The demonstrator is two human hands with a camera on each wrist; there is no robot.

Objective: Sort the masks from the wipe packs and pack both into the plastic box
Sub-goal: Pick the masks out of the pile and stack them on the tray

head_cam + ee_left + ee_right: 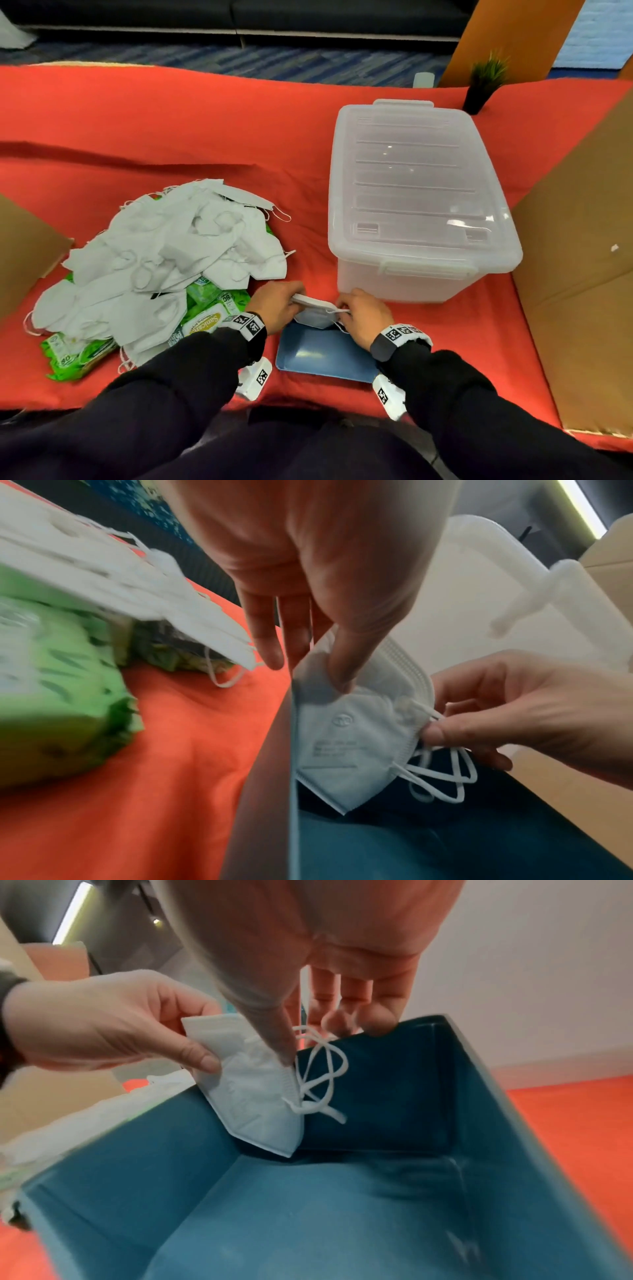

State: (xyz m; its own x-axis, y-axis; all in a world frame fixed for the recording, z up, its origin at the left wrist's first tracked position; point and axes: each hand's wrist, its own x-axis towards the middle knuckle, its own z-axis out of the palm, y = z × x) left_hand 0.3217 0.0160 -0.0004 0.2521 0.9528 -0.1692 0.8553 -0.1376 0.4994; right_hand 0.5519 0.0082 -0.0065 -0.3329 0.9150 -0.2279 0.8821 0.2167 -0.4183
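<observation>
– How far along am I?

– Just starting. My left hand [279,303] and right hand [363,317] both pinch one folded mask [315,313] over the blue tray [325,359].

– And the rest?

– The pile of masks [171,246] sits on the green wipe packs [78,356] to my left. Farther off, the plastic box [418,198] has its lid on.

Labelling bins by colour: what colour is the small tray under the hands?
Blue tray; the right wrist view shows it best.
</observation>
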